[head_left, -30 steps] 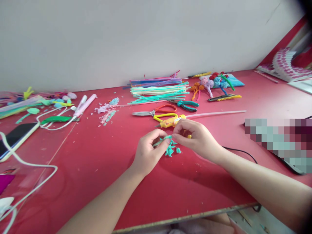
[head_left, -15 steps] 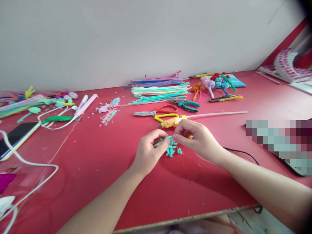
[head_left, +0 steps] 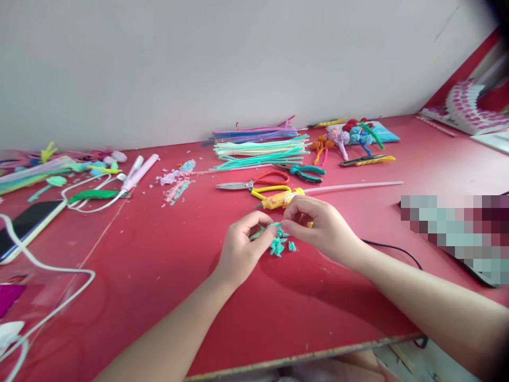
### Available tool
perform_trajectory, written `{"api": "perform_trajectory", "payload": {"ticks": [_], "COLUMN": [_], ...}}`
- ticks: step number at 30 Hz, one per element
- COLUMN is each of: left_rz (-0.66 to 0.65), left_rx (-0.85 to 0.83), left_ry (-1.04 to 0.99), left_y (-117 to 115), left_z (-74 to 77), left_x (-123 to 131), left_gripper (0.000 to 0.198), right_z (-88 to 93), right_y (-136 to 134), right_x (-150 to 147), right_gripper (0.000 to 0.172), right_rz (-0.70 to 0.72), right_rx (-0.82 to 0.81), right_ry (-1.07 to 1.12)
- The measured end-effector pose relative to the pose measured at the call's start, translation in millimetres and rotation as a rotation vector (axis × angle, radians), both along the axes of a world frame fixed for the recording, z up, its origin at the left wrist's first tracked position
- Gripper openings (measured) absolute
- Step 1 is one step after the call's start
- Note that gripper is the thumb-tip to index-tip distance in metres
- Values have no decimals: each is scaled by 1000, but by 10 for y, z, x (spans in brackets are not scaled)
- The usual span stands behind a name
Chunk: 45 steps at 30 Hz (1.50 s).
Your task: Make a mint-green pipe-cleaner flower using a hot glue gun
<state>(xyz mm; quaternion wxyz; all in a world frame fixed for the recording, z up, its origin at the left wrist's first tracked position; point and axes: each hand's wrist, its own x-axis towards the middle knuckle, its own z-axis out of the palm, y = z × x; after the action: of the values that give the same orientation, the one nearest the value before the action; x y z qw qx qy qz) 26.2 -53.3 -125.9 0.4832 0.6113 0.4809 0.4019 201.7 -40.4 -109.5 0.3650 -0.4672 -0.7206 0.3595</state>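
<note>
My left hand [head_left: 242, 245] and my right hand [head_left: 320, 225] meet over the red table [head_left: 167, 276], both pinched on a small teal pipe-cleaner piece [head_left: 267, 229] held between them. Under the fingers lie several short teal cut bits [head_left: 280, 244]. Just behind my right hand sits a yellow-handled tool [head_left: 278, 200] and red-and-yellow scissors [head_left: 254, 185].
A bundle of coloured pipe cleaners [head_left: 260, 146] lies by the wall, with teal pliers [head_left: 306, 172], small pipe-cleaner flowers [head_left: 350, 135] and a long clear stick [head_left: 353, 185]. Left: a phone [head_left: 27, 225], white cable [head_left: 51, 268], pink pens [head_left: 139, 170], fluff scraps [head_left: 175, 183]. A black cable [head_left: 393, 252] runs right.
</note>
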Motion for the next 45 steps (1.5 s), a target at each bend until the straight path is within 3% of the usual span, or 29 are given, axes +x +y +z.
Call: {"api": "perform_trajectory", "payload": {"ticks": [18, 26, 29, 31, 33, 36, 40, 45], "left_rz": [7, 31, 27, 13, 2, -18, -18, 23], "left_rx": [7, -91, -220, -308, -398, -506, -495, -454], "left_ry": [18, -127, -321, -443, -533, -612, -663, -683], "left_y": [14, 76, 122, 149, 168, 181, 186, 207], "left_z": [-9, -29, -44, -41, -28, -8, -13, -14], "left_x": [4, -6, -30, -45, -57, -65, -64, -96], "left_gripper": [9, 12, 13, 14, 17, 21, 17, 14], "right_z": [-36, -38, -36, -64, -116, -206, -286, -281], "right_y": [10, 66, 164, 246, 321, 395, 427, 452], "right_x": [-3, 32, 134, 217, 285, 329, 312, 295], "right_gripper": [9, 11, 22, 30, 39, 45, 43, 38], "right_rz": [2, -19, -136, -274, -328, -319, -281, -284], "right_rx": [2, 64, 222, 289, 219, 73, -11, -87], "right_ry": [-8, -11, -181, -464, -722, -857, -776, -467]}}
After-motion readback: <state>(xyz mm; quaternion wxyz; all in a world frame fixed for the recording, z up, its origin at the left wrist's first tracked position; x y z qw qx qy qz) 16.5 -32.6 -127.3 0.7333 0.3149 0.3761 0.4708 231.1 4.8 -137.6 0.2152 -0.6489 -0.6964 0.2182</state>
